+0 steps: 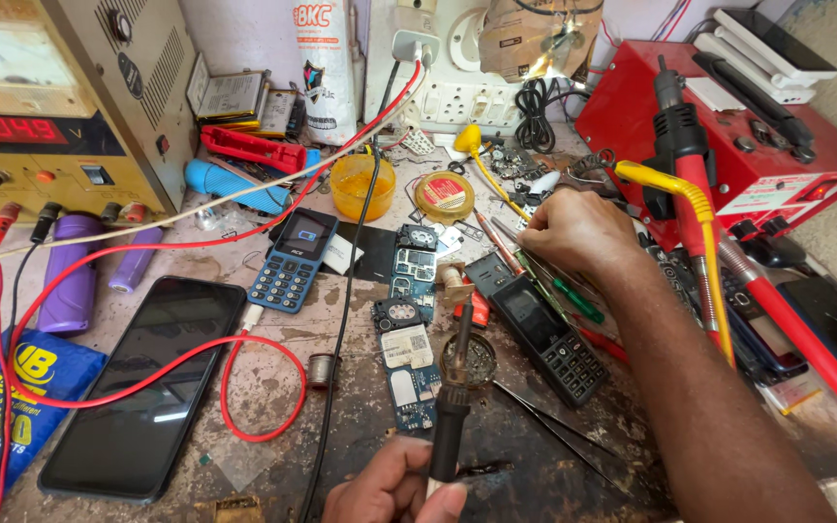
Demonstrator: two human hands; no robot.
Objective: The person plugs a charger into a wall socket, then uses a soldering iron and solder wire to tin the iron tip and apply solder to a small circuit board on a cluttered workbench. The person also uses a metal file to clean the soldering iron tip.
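A worn, stained tabletop (273,387) fills the frame, with a yellow power supply (60,97) at the upper left and a red rework station (728,126) at the upper right. A large black smartphone (142,387) lies face up at the lower left, ringed by a red wire (244,341). Nearer the centre sit a blue keypad phone (293,260) and a black keypad phone (549,339). Between them lies a bare circuit board (411,373), stripped of its casing, so disassembly looks done and the soldering work seems to be in hand. The left hand (394,489), at the bottom edge, is closed around a soldering iron (452,387), whose tip points up toward a small round tin (469,360). The right hand (573,232), right of centre, is curled shut over a cluster of screwdrivers (559,288); what its fingertips pinch cannot be told.
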